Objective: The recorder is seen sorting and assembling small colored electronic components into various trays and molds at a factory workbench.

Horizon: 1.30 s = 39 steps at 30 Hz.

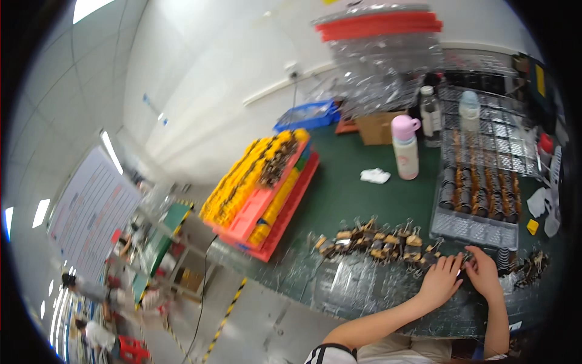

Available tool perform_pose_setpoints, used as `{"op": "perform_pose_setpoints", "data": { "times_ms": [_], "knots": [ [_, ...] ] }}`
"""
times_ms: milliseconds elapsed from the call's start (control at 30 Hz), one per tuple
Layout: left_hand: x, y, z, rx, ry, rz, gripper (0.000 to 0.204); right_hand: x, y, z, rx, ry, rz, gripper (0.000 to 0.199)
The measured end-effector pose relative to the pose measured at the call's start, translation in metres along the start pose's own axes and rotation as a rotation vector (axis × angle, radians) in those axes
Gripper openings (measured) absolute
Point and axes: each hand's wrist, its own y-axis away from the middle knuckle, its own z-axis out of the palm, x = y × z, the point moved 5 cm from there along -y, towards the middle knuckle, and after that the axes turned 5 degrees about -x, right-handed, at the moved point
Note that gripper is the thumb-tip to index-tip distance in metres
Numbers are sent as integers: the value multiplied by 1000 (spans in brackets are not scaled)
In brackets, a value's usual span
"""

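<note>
My left hand (441, 281) and my right hand (483, 274) meet close together at the near right of the table. Their fingers close around something small and partly shiny, mostly hidden and too small to make out. Just left of them runs a row of binder clips (388, 244) with black, tan and brown parts in it. A short stack of dark ring-shaped pieces (502, 261) stands right beside my right hand. Further right lies a loose pile of black binder clips (533, 267). Beyond my hands is a clear plastic tray (476, 229) with rows of stacked dark round pieces.
Red-pink crates (254, 213) filled with yellow and black pieces stand at the table's left edge. Behind are a pink-lidded bottle (406, 155), a clear bottle (430, 115), crumpled tissue (376, 176), a blue tray (308, 115) and a cardboard box (379, 126). People work far left.
</note>
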Motion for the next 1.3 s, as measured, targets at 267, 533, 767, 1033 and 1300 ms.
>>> {"op": "perform_pose_setpoints", "data": {
  "times_ms": [267, 533, 767, 1033, 1300],
  "knots": [
    [-35, -26, -129, 367, -59, 106, 42, -4, 10, -9, -12, 8, 69, 43],
    [-275, 138, -225, 1440, -753, -630, 42, -10, -11, 2, -90, 40, 33, 42],
    [-384, 237, -189, 1872, -591, -1077, 36, -5, 9, -17, -100, 63, 114, 44],
    [-314, 161, -185, 1416, 64, -793, 28, 25, 1, 19, -87, 22, -179, 45],
    [-262, 87, -160, 1183, 200, -589, 29, 24, 1, 9, -173, 54, -110, 47]
  ]
}}
